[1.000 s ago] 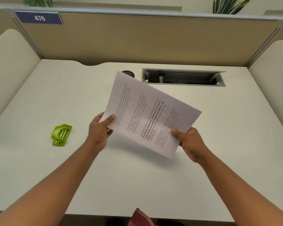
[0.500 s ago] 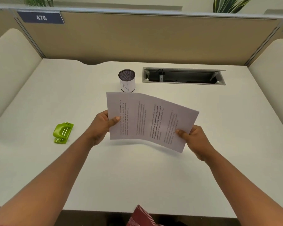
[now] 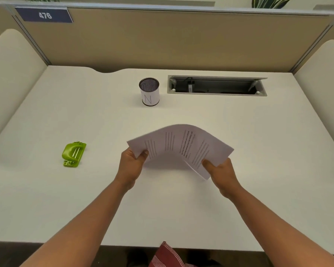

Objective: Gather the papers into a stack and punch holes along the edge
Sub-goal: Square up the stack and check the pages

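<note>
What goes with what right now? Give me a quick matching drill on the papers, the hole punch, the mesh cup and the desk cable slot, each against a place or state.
Things:
1. papers
2. hole punch
3. mesh cup
4. cable slot

Places or states:
A. lying on the desk to the left, untouched
B. open, at the back right
C. bowed upward, pinched by left hand and right hand
D. standing upright at the back centre, marked N

Pairs: 1-C, 2-A, 3-D, 4-B

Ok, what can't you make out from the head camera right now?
- Papers: sheet count unclear, edges overlap; print too small and blurred.
- Left hand, right hand: fingers hidden under the sheets.
- Mesh cup: contents too dark.
- Green hole punch: slot faces away.
</note>
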`<action>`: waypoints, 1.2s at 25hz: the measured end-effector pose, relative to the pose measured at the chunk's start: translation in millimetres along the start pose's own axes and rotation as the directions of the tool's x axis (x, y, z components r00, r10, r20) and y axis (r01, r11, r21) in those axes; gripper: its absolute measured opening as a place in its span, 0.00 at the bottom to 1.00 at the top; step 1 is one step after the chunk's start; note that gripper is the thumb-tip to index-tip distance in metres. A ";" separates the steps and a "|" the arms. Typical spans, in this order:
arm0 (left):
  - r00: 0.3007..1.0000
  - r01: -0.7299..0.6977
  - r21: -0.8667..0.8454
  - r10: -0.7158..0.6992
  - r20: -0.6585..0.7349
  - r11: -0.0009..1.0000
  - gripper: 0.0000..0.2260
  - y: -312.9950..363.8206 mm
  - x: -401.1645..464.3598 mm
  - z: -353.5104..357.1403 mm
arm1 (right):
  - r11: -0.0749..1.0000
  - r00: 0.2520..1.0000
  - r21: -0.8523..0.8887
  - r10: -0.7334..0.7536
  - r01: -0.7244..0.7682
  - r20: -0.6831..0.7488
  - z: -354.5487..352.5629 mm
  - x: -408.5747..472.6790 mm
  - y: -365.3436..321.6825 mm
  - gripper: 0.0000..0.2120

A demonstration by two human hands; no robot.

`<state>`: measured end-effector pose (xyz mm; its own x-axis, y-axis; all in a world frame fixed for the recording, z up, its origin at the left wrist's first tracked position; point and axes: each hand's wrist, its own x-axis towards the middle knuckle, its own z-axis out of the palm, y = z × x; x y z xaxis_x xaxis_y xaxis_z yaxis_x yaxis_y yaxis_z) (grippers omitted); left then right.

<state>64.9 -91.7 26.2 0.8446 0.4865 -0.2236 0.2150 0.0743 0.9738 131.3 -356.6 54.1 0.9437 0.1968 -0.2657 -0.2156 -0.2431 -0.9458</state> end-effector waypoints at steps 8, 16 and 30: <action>0.999 0.008 -0.022 -0.009 -0.038 1.000 0.08 -0.7 -2.5 4.2 | 0.999 1.000 -0.040 -0.002 0.002 -0.017 10.7 3.2 1.2 0.15; 0.998 0.020 0.017 -0.019 -0.060 1.000 0.10 -9.3 1.8 1.6 | 0.997 0.999 -0.063 0.033 -0.035 -0.035 11.9 4.5 3.9 0.17; 0.997 0.011 0.092 -0.004 -0.081 0.996 0.11 -5.2 3.5 6.0 | 0.989 0.998 -0.128 0.066 -0.069 -0.024 11.4 5.0 1.0 0.18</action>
<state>69.7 -95.6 20.1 0.8011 0.5554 -0.2231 0.2686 -0.0006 0.9632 132.9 -345.0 49.6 0.9331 0.1576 -0.3232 -0.2461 -0.3753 -0.8936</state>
